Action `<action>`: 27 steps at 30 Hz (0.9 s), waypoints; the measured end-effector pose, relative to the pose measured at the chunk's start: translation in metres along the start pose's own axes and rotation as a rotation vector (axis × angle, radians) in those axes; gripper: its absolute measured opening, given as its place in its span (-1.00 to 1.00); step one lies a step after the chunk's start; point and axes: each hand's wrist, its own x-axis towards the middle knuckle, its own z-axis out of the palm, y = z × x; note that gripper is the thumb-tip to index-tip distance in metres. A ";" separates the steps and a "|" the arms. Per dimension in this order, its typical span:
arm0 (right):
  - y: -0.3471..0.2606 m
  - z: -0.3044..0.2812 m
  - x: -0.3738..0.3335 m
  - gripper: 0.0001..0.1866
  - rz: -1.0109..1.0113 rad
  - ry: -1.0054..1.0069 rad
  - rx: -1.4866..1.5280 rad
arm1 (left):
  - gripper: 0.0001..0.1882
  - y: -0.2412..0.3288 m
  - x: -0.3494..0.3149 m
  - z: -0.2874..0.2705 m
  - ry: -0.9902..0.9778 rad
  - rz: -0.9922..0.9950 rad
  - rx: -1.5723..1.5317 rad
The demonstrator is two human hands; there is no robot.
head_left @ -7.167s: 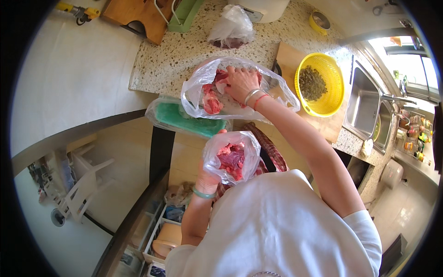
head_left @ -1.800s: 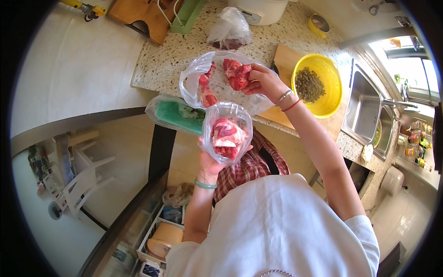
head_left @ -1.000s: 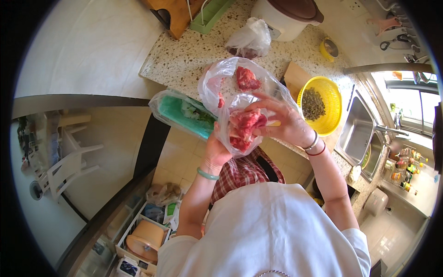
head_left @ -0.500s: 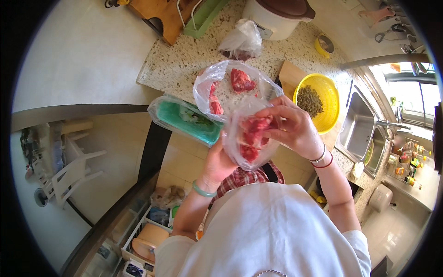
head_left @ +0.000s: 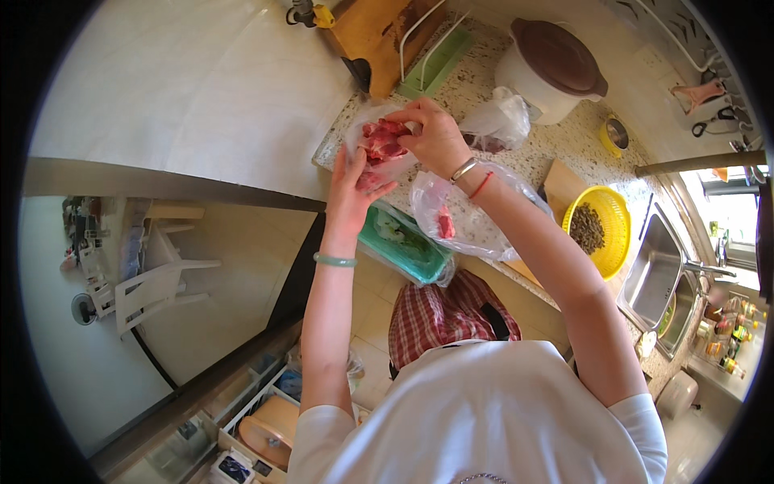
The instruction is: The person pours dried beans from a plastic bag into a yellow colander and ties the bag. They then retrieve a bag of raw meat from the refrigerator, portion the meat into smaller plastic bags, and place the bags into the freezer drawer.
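The red meat (head_left: 381, 137) lies at the mouth of a small plastic bag (head_left: 393, 171), held up at the far-left corner of the tabletop (head_left: 330, 145). The relation that matters is between meat and hands: it sits just left of the right hand's (head_left: 439, 143) fingertips and on the far side of the left hand's (head_left: 348, 198) palm. The right hand is the nearer, its thumb and fingers bent in against the meat's right edge (whether that grip pinches flesh or bag film, I cannot tell). The left hand's grip is curled about the bag from the near left, thumb and fingers parted around the plastic. The lumpy meat seems longest from far to near, though cloudy film blurs its near end.

To the right and nearer, a loose meat piece (head_left: 446, 222) lies in a large plastic bag (head_left: 486, 208), its long axis also running far to near, touched by neither hand. Nearer still, and left of that bag, is a green tray (head_left: 439, 264).
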 end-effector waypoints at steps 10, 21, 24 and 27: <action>0.083 0.035 0.017 -0.70 0.199 0.082 -0.082 | -0.67 -0.060 0.074 -0.101 0.276 0.109 0.765; 0.070 0.012 0.023 -0.76 0.209 0.201 -0.038 | -0.89 0.009 0.076 -0.037 0.338 0.387 0.870; 0.024 -0.001 0.030 -0.77 0.132 0.259 0.055 | -0.94 0.056 0.054 -0.004 0.338 0.451 0.805; 0.007 0.001 0.033 -0.77 0.076 0.231 0.117 | -0.96 0.063 0.051 0.003 0.288 0.539 0.876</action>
